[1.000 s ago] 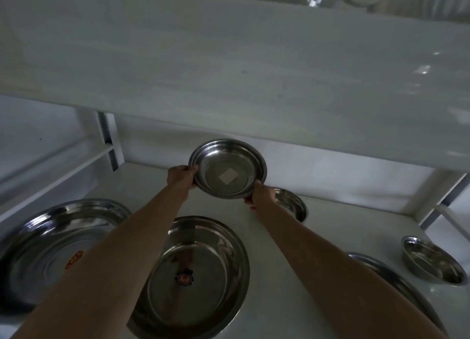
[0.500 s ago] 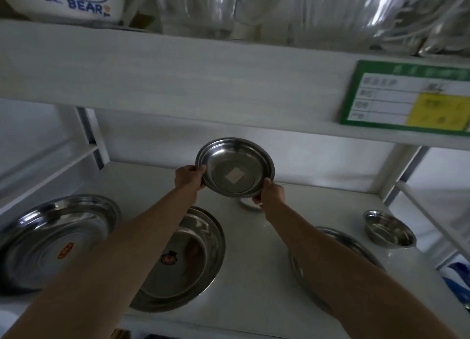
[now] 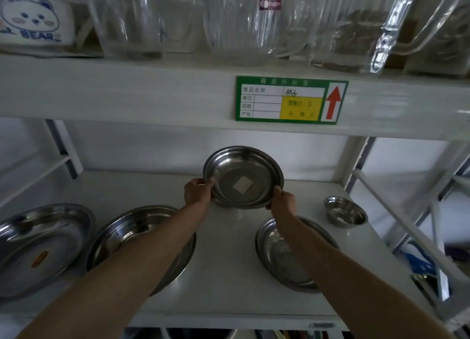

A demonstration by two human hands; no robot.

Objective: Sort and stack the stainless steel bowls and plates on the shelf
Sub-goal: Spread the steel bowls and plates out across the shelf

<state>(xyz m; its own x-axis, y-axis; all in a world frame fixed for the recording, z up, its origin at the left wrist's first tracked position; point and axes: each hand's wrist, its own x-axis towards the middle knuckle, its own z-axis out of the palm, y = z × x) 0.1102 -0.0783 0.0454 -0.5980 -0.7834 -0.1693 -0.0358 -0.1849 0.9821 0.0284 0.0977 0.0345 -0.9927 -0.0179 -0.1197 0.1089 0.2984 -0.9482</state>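
I hold a small steel plate [image 3: 243, 177] with a pale square sticker tilted toward me above the back of the white shelf [image 3: 223, 282]. My left hand [image 3: 197, 191] grips its left rim and my right hand [image 3: 282, 201] grips its lower right rim. A second rim shows just behind it, so it may be two nested plates. On the shelf lie a large plate [image 3: 40, 247] at far left, a deep plate [image 3: 132, 237] under my left forearm, another plate [image 3: 282, 257] under my right forearm, and a small bowl [image 3: 346, 214] at the right.
The shelf above [image 3: 127, 94] carries glass jugs [image 3: 236, 20], a bear-printed mug [image 3: 30, 20] and a green label [image 3: 291, 99]. White uprights and rails [image 3: 407, 219] stand at the right, another rail at the left. More goods show below the shelf's front edge.
The camera has tilted up and pulled back, bringing the upper shelf and label into view. The held plate stays raised in both hands. The small bowl behind it is hidden now.
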